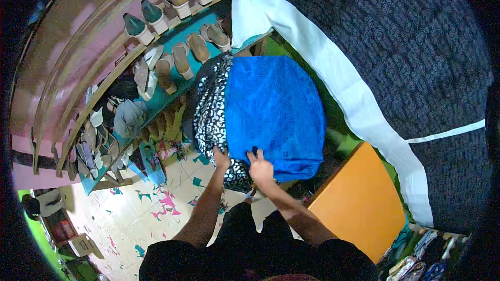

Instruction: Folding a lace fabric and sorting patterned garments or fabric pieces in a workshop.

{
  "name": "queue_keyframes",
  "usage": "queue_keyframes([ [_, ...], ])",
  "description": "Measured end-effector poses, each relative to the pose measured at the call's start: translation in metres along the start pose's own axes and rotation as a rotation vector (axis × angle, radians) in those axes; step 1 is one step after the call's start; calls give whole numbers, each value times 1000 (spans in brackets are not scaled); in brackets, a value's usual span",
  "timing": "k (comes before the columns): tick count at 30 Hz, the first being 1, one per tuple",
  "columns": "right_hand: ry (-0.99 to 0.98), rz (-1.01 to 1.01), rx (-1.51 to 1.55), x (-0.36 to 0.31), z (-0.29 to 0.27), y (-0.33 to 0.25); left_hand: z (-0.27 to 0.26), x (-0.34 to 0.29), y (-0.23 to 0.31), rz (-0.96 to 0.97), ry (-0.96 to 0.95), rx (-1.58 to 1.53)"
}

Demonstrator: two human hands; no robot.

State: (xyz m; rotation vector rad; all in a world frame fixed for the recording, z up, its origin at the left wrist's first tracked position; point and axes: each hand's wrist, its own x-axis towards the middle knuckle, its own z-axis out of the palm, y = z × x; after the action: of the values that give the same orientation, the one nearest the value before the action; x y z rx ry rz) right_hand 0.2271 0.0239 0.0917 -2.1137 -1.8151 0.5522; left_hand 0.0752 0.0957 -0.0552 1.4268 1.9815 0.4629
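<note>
In front of me a textured blue sheet of material (276,109) lies over the right part of a black-and-white spotted cloth (211,117). My left hand (222,160) is closed at the near edge of the spotted cloth, just left of the blue sheet, its fingers partly hidden. On the near left part of the blue sheet rests my right hand (261,169). Its fingers are bent, with a small dark thing (254,151) at their tips, too small to name. What supports both materials is hidden beneath them.
Shoes stand in rows on a teal rack (174,96) at the left, with more shoe parts (94,151) heaped at its near end. Pink and teal scraps (165,205) litter the tiled floor. To the right are an orange panel (359,203) and a dark patterned cloth with a white border (333,78).
</note>
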Motion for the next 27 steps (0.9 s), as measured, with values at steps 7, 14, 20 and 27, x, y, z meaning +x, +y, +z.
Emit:
queue_keyframes([
  [7, 7, -68, -171, 14, 73, 62, -21, -32, 3, 127, 114, -232],
  [14, -295, 27, -240, 39, 37, 40, -77, -94, -4, 76, 114, -409],
  [20, 41, 61, -133, 68, 8, 46, -90, -123, 7, 126, 431, -579],
  [27, -116, 84, -115, 70, -10, 68, -157, -156, 47, 118, 534, -556],
])
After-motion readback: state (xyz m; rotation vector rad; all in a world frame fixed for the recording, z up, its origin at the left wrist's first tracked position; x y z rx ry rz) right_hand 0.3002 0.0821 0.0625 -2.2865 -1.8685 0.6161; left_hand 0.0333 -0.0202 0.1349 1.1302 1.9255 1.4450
